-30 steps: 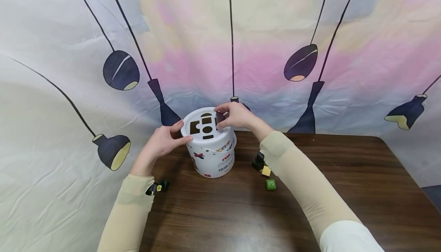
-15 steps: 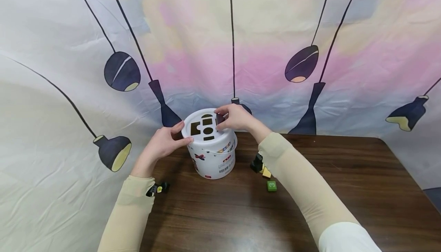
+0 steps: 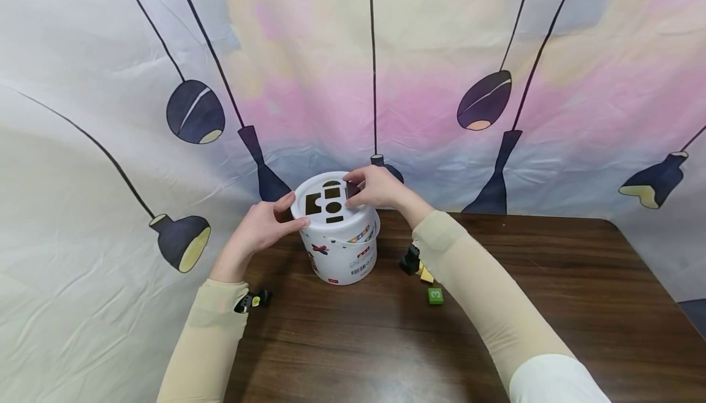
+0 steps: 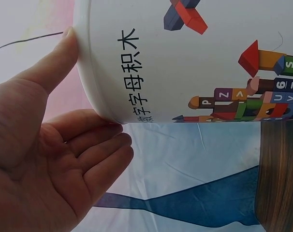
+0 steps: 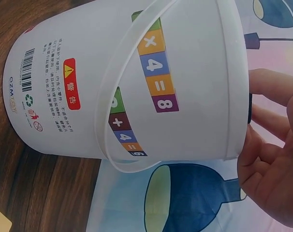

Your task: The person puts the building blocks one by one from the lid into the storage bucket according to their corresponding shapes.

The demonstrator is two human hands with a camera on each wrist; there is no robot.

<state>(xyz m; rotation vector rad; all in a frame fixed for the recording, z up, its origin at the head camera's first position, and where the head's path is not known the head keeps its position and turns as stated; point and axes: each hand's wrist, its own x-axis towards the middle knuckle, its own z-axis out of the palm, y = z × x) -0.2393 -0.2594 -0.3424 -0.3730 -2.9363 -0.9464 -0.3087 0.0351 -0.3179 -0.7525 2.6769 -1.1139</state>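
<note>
A white lidded bucket (image 3: 339, 259) with printed toy-block pictures stands upright near the back wall. Its lid (image 3: 307, 186) has several shaped holes. My left hand (image 3: 259, 226) rests at the lid's left rim, thumb toward the front and index finger farther back. In the left wrist view, its fingers (image 4: 105, 150) lie fairly straight and relaxed against the edge. Over the lid's right side, my right hand (image 3: 380, 186) pinches a dark block (image 3: 352, 189) between thumb and fingers. Only a thin dark edge of that block shows in the right wrist view, at the lid's surface.
Right of the bucket, a green block (image 3: 435, 296) marked 3 and a yellow block (image 3: 426, 275) lie on the brown wooden table (image 3: 342, 342). The bucket's handle (image 5: 108, 87) hangs down its side. A painted cloth (image 3: 425, 109) with lamp shapes rises behind.
Almost nothing differs: both hands keep their places at the lid, and the dark block stays pinched there. The whole head view shifts very slightly.
</note>
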